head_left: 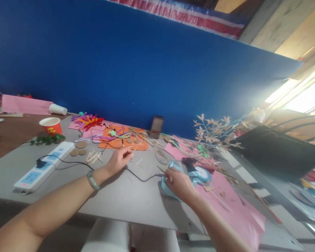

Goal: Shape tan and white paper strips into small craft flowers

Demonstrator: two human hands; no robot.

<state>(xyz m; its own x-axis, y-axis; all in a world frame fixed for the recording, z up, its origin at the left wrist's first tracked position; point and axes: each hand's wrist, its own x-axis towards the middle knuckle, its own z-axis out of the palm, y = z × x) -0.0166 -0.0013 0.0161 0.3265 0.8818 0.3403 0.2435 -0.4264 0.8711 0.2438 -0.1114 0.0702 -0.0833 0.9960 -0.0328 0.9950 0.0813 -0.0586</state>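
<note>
**A:** How far along does the work look?

**B:** Early, I'd judge. The right hand (180, 183) is closed over a loose length of pale blue ribbon (165, 187), just beside the ribbon roll (203, 175) on the pink paper sheet (233, 210). Nothing looks joined yet. The flat wooden sticks (93, 157) and round cardboard discs (78, 149) lie loose on the grey table (120, 199).

**A:** And the left hand?

**B:** The left hand (119, 159) rests on the table near the sticks, fingers curled and tips drawn together. Whether it pinches anything, I cannot tell.

**A:** Any containers?

**B:** A red paper cup (51, 126) stands upright, its contents hidden. A white paper cup (58, 109) lies on its side farther back, with nothing showing in it.
</note>
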